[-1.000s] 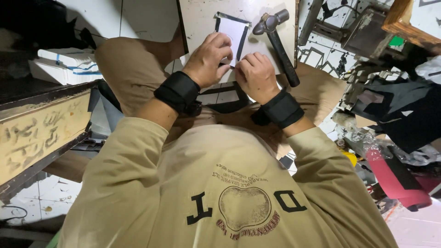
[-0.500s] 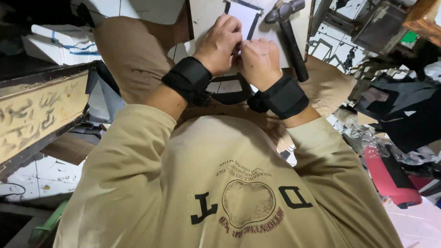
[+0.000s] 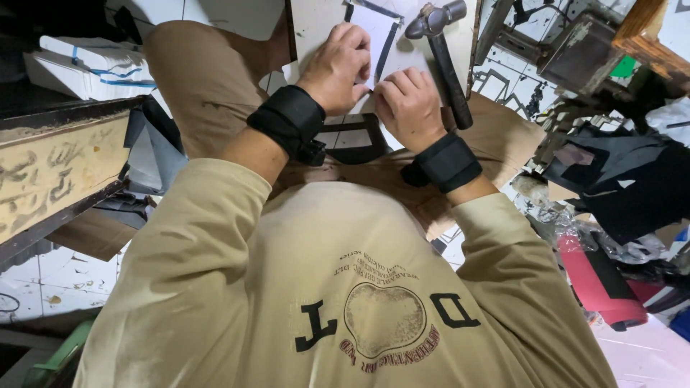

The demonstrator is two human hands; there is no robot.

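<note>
Both hands meet over a white sheet with a dark border (image 3: 377,36) that lies on a pale board (image 3: 316,21) resting across the person's lap. The left hand (image 3: 338,68) presses down on the sheet's near left part, fingers curled and fingertips (image 3: 363,75) pinching at the sheet's edge; the right hand (image 3: 408,108) sits just beside it, touching it, knuckles bent and fingertips pressed on the same spot of the sheet, so both are grasping or pinning the sheet, though the exact grip is hidden under the fingers. Each wrist wears a black band, the left one (image 3: 286,118) and the right one (image 3: 447,162). Just to the outer side of the right hand a hammer (image 3: 444,50) lies on the board, its metal head beyond the fingers and its dark handle running back alongside the hand toward the wrist, nearly touching it. Below both hands, between the wrists, a dark-framed piece (image 3: 352,136) lies on the lap. Off the left hand's side stand a stack of white boxes (image 3: 86,68) and a worn wooden bench edge (image 3: 57,172). Off the right hand's side lie heaps of black material (image 3: 618,179), a red roll (image 3: 600,284) and a wooden frame (image 3: 647,32). What the boxes hold cannot be seen.
</note>
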